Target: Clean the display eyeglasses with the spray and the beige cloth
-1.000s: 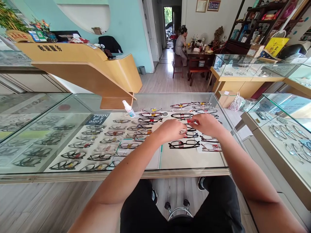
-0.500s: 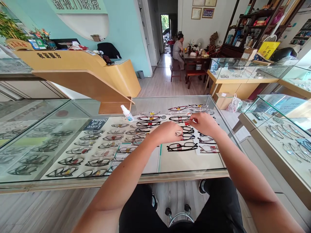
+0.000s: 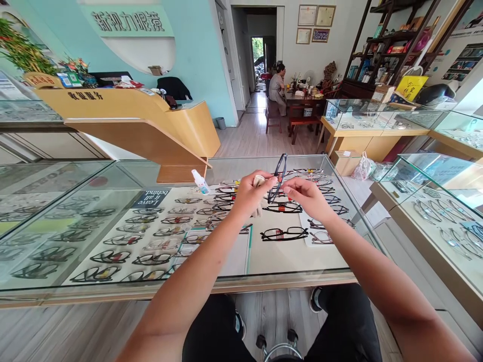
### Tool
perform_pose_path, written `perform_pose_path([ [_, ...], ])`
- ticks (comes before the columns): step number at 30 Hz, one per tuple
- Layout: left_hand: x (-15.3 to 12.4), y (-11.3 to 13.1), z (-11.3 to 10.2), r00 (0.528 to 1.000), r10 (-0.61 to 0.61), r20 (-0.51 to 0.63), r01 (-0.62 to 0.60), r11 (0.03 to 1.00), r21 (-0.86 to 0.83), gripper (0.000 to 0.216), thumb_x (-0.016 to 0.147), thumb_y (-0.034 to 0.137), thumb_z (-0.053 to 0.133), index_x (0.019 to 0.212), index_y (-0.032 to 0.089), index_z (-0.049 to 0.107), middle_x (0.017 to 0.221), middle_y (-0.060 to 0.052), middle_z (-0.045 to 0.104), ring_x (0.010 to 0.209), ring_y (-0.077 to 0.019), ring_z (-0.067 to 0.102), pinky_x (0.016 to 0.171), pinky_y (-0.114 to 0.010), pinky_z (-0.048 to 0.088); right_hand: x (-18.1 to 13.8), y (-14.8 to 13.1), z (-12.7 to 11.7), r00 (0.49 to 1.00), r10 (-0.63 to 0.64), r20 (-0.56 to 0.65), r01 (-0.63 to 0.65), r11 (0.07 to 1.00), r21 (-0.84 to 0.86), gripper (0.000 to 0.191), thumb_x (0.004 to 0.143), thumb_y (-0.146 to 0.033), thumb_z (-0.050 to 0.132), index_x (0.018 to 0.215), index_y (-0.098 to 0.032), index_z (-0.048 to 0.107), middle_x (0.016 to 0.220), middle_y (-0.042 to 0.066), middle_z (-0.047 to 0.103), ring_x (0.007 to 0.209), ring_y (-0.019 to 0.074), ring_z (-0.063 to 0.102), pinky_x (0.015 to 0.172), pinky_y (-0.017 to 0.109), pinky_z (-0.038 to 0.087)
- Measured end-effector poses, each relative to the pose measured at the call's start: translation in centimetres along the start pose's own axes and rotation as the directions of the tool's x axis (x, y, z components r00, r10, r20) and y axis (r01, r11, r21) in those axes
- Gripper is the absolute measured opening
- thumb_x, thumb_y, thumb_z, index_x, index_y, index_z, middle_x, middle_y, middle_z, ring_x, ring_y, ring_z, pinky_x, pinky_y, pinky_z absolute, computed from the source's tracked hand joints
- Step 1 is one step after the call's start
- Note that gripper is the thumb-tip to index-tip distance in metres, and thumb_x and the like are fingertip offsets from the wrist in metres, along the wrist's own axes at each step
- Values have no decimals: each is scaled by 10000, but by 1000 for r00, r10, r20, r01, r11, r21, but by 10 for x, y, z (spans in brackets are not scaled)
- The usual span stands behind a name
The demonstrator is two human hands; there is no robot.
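Note:
Both my hands are raised over a glass display counter. A pair of dark-framed glasses stands upright between them, pinched by my right hand. My left hand is closed on a pale cloth that touches the frame. Beneath the hands, several glasses lie in rows on the counter top, among them a black pair nearest me.
A small white spray bottle stands on the counter left of my hands. More glass cases lie to the left and right. A wooden reception desk is behind. A person sits at a far table.
My right hand has lifted a dark pair of glasses off the counter and stood it upright. My left hand rose with the cloth to meet it. The view tilted up slightly.

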State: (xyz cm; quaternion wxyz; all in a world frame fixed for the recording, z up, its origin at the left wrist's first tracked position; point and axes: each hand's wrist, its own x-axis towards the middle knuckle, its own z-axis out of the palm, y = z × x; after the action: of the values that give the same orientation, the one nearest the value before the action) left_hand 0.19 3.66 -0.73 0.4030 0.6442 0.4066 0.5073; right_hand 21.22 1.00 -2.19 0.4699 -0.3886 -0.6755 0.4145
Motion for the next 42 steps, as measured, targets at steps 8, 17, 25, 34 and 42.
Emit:
perform_pose_path([
  [8, -6, 1, 8, 997, -6, 71, 8, 1000, -19, 397, 833, 589, 845, 942, 212, 787, 1058, -51, 780, 925, -199, 678, 819, -307, 548, -1, 3, 6, 998, -16, -61, 21, 997, 77, 479, 917, -680, 781, 877, -213, 680, 709, -46, 482, 682, 145, 388, 653, 313, 315],
  [17, -3, 4, 6, 986, 17, 163, -7, 998, -62, 486, 707, 536, 962, 1017, 200, 795, 934, -22, 774, 826, -176, 678, 772, -279, 530, 1, 4, 0, 995, -52, -82, 62, 990, 127, 424, 911, -627, 813, 858, -217, 719, 731, -23, 537, 693, 150, 434, 652, 319, 324],
  [25, 1, -8, 4, 996, 87, -17, -88, 992, -88, 404, 834, 552, 886, 1044, 224, 781, 1042, -53, 830, 922, -207, 750, 831, -312, 577, 4, -2, -7, 967, 61, -247, -38, 994, 99, 359, 858, -525, 836, 757, -211, 693, 642, -51, 457, 618, 122, 316, 599, 314, 231],
  [34, 7, -15, 4, 945, 144, -293, -208, 957, -200, 343, 861, 490, 894, 1065, 236, 786, 1125, -61, 842, 1005, -202, 782, 917, -332, 599, 6, -1, -4, 925, 338, -174, -229, 861, 455, 242, 767, -416, 799, 670, -218, 698, 585, -31, 450, 589, 139, 333, 568, 329, 223],
  [42, 1, -14, 4, 933, 240, -267, -226, 971, 84, 327, 896, 517, 848, 1039, 234, 768, 978, -34, 815, 895, -194, 743, 826, -317, 567, -3, -11, 2, 984, 159, -76, -144, 973, 181, 354, 942, -451, 653, 726, -205, 788, 507, -53, 389, 534, 126, 339, 622, 337, 317],
])
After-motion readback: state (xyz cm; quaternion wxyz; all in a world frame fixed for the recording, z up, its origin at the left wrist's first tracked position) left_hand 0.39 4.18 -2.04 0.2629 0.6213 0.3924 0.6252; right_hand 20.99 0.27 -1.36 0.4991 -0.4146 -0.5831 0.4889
